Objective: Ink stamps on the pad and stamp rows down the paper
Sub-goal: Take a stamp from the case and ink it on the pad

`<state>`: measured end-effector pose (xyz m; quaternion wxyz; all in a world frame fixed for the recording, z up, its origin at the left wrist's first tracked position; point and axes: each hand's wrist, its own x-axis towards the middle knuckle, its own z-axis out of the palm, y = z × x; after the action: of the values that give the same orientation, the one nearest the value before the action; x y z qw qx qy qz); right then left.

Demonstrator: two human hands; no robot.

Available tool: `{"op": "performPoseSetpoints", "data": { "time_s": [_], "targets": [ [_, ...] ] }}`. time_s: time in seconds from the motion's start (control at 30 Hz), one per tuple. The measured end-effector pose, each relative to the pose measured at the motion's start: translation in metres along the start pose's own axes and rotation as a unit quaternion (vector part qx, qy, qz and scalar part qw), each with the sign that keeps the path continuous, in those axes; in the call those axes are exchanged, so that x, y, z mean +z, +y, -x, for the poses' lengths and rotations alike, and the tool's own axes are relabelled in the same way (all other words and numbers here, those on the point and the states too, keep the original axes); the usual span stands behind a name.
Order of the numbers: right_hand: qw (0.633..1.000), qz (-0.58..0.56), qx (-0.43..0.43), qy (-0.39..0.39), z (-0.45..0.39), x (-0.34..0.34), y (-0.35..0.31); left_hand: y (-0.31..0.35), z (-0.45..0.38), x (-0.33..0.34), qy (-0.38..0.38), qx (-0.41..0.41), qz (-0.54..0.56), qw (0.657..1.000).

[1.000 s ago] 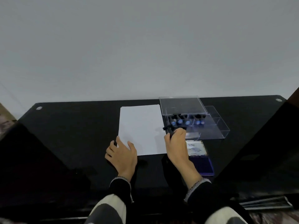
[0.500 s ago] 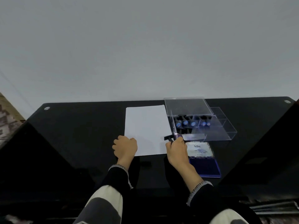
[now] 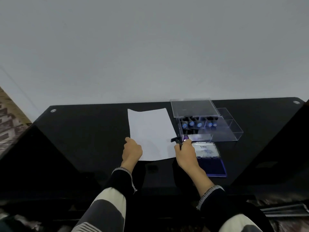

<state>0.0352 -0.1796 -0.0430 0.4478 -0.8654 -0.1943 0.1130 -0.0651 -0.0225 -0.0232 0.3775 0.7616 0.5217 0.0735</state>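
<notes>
A blank white sheet of paper (image 3: 149,131) lies on the black glass table (image 3: 83,131). My left hand (image 3: 132,150) rests as a loose fist on the sheet's near left corner. My right hand (image 3: 186,152) grips a small black stamp (image 3: 175,140) at the sheet's right edge, just in front of the clear stamp box (image 3: 217,129). Several more stamps (image 3: 199,124) with blue faces stand inside the box. The open ink pad (image 3: 211,167) lies right of my right hand, its purple pad near me and its lid (image 3: 206,150) folded back.
The box's clear lid (image 3: 194,108) stands open at the back, near the grey wall. The table's far edge carries metal studs (image 3: 53,110). Patterned floor covering (image 3: 8,124) shows at the left.
My right hand has drawn back from the stamp box toward me with a black stamp in it. My left hand has curled from flat into a fist on the paper's corner.
</notes>
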Motion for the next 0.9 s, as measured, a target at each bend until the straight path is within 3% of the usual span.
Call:
{"op": "performPoseSetpoints", "data": {
  "time_s": [0.3,0.43,0.53,0.6,0.73,0.8,0.9],
  "targets": [
    [0.998,-0.053,-0.027,0.036,0.035,-0.009,0.006,-0.028,0.063,0.006,-0.027,-0.025,-0.138,0.99],
    [0.996,-0.064,-0.031,0.056,0.044,-0.015,0.016,-0.029,0.085,0.016,0.025,-0.016,-0.223,0.974],
    [0.992,-0.074,-0.045,0.09,0.046,-0.027,0.023,-0.019,0.084,0.02,0.045,0.048,-0.271,0.96],
    [0.988,-0.074,-0.057,0.121,0.044,-0.038,0.029,-0.013,0.077,0.025,0.032,0.134,-0.271,0.953],
    [0.985,-0.053,-0.054,0.152,0.044,-0.051,0.043,-0.01,0.068,0.045,-0.085,0.351,-0.151,0.92],
    [0.983,-0.006,-0.057,0.177,0.046,-0.05,0.048,-0.012,0.068,0.059,-0.133,0.393,-0.156,0.897],
    [0.973,0.045,-0.065,0.215,0.046,-0.045,0.056,-0.018,0.064,0.077,-0.143,0.388,-0.202,0.888]
  ]
}}
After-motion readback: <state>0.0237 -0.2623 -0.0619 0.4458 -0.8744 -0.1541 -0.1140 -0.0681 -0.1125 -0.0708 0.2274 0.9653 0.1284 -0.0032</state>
